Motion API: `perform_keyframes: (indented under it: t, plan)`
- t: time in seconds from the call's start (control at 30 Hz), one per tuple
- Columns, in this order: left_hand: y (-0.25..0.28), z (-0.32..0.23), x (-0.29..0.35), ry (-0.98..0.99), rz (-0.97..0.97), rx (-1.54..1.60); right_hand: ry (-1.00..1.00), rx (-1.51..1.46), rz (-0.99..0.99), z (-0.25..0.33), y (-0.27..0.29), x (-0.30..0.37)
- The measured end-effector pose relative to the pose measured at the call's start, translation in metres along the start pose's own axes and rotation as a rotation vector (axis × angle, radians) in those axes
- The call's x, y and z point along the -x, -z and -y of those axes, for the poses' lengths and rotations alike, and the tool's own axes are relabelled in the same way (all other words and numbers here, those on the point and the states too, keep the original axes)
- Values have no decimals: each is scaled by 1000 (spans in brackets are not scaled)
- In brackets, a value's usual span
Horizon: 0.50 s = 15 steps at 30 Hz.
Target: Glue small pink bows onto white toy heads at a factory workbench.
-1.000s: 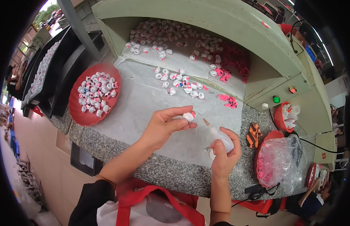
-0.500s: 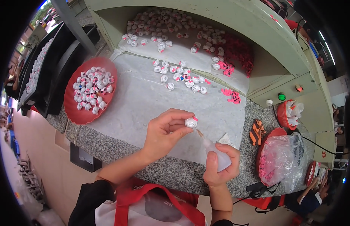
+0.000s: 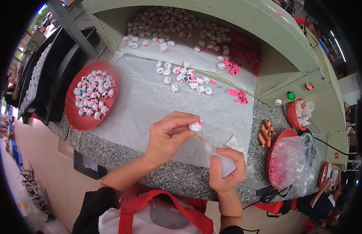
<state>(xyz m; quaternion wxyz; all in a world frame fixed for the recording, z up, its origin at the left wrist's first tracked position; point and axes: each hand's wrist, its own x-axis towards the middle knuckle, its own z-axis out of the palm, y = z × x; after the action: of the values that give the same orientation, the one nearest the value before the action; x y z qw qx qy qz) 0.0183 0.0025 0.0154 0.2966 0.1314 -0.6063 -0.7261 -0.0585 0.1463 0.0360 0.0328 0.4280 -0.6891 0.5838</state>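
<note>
Between thumb and fingertips, my left hand (image 3: pixel 168 137) pinches a small white figurine head (image 3: pixel 195 126) with a pink bow, over the paper-covered bench. My right hand (image 3: pixel 228 171) is wrapped round a translucent squeeze bottle (image 3: pixel 226 163). The thin nozzle of that bottle points up and left, close below the figurine head; whether it touches cannot be made out. Similar white heads (image 3: pixel 183 72) lie in a loose group farther back on the paper, with small pink pieces (image 3: pixel 238 96) to their right.
A red scalloped bowl (image 3: pixel 72 113) of white heads stands at left. Many more heads fill the green shelf (image 3: pixel 263 84) behind. To the right are orange-and-black cloth (image 3: pixel 266 133), a red basket (image 3: pixel 293 114) and a plastic bag (image 3: pixel 296 163) over a red tray. Another person (image 3: pixel 321 202) sits far right.
The nozzle has drawn slightly down from the figurine head, which has turned a little in my left fingers. The whole view has shifted slightly.
</note>
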Motion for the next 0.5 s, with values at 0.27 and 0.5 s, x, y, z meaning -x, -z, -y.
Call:
perform_keyframes:
  t: [0.27,0.5]
  plan:
    - [0,-5,-3,210,-12,129,-22,6,-46,-2,3,-2]
    - [4,2,-6,324,-1,291,-31,-13,-59,-2,4,-1]
